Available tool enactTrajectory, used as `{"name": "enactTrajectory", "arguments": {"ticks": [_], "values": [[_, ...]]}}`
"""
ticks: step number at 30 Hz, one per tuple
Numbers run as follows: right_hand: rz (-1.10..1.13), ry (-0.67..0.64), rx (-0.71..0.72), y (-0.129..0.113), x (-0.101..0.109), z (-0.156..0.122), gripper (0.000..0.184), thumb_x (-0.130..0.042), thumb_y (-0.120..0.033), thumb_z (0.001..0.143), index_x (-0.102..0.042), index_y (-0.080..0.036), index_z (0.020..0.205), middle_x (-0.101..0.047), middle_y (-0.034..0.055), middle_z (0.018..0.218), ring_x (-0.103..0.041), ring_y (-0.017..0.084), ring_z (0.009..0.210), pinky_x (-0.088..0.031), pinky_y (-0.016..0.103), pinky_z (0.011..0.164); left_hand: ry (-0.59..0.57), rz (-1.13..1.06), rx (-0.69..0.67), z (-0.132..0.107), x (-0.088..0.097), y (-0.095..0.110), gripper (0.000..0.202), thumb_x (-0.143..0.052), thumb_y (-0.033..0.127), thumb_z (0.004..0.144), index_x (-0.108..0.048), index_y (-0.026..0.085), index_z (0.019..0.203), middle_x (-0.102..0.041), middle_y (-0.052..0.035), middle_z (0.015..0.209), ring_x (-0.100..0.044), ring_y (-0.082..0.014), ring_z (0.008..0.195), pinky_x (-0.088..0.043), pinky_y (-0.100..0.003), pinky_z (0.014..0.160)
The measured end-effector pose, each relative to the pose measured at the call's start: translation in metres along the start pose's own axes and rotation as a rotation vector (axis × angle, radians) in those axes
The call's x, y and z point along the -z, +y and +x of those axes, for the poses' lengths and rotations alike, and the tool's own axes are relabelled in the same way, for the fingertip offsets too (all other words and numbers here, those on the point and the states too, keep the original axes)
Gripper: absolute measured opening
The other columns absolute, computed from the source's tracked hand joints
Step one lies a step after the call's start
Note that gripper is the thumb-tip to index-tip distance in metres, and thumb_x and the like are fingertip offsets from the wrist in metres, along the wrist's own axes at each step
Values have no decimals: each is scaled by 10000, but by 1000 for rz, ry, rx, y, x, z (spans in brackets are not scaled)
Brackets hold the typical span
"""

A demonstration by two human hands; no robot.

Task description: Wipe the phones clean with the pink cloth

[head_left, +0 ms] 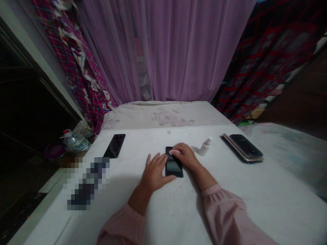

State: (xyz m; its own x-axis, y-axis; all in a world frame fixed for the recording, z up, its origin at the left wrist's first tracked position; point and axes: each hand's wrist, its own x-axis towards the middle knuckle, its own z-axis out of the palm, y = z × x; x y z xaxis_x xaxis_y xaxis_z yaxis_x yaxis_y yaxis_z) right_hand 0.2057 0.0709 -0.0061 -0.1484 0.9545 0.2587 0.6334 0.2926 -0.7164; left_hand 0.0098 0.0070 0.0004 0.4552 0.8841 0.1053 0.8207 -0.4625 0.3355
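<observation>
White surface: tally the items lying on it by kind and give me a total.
Black phones: 3 (left one, middle one, right one on the stack)
Gold-edged phone under that right one: 1
White spray bottle: 1
Small white scrap: 1
Total: 6, not counting one pixelated, unreadable patch

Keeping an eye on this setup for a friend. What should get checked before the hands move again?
1. Black phone lying flat on the white surface: ok.
2. Left hand spread flat beside the phone: ok. Whether it touches the phone's edge: cannot tell.
3. Right hand resting on the phone's upper end: ok.
4. White patch under the right fingers: cannot tell what it is.
5. Small white spray bottle upright, apart from the right hand: ok.
</observation>
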Motion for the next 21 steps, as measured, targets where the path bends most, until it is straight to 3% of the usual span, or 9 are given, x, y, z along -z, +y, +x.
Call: {"name": "enactTrajectory", "arguments": {"ticks": [5,11,21], "values": [[-170,124,-76,-3,-7,1,198,-620,-368,844,-767,-235,846,-715,61,869,-622,210,865,-452,318,797,-3,-5,6,0,3,5,813,-610,669,805,-410,218,1452,-462,-109,1486,-326,-335,1419,-99,-598,1179],[-195,146,-75,-2,-8,1,216,-600,-370,857,-765,-231,857,-720,70,870,-626,219,860,-452,328,789,-4,-12,14,0,4,7,810,-617,659,805,-407,223,1454,-457,-106,1490,-327,-337,1418,-94,-598,1180],[40,1,-52,-1,1,0,137,-713,-361,755,-777,-246,790,-712,50,915,-645,201,884,-484,308,796,-1,-9,-4,-1,1,1,835,-623,662,801,-389,211,1463,-460,-108,1488,-322,-339,1420,-98,-603,1177]]}}
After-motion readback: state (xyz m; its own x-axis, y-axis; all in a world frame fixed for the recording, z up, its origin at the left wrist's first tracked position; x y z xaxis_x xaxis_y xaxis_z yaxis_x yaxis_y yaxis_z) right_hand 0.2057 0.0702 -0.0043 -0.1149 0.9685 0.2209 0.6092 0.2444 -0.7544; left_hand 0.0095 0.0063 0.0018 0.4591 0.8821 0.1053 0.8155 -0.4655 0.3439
